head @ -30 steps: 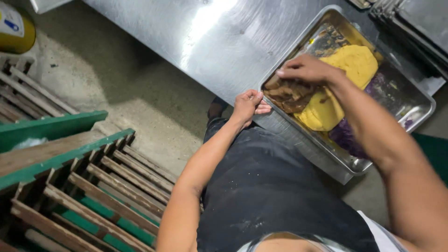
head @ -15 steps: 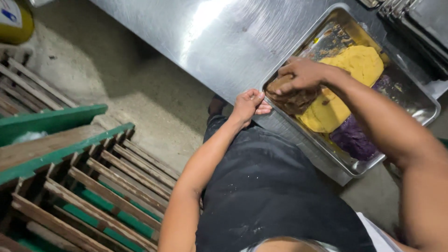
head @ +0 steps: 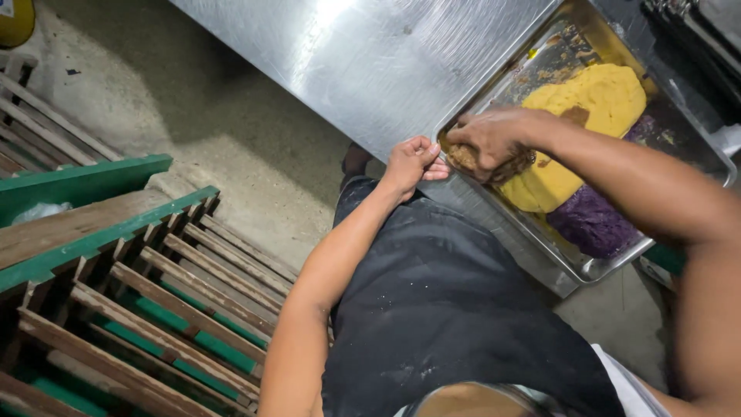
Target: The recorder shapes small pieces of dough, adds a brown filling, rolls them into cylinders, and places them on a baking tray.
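I see my right hand (head: 494,139) down in the near corner of the metal tray (head: 594,266), its grip closed over a lump of brown dough (head: 505,164). The lump is dark tan, rough and crumbly at its edges, and most of it is hidden under my fingers, so I cannot tell its full shape. It sits touching the yellow dough (head: 594,104), a broad smooth mound that fills the middle of the tray and carries a small brown smear near my wrist. Just beside the yellow mass, toward the tray's lower end, lies a purple dough (head: 590,224) with a darker, grainy surface. The far end of the tray is bare metal flecked with crumbs and oily streaks.

My left hand (head: 409,164) rests at the edge of the steel worktop (head: 370,62), just beside the tray's corner; its grip is curled narrow with the fingers folded in, and I cannot tell whether it holds anything. Below it I see a black apron (head: 448,309) dusted with pale specks. Wooden slatted pallets (head: 147,309) with green boards stand on the concrete floor (head: 216,131) to my left.
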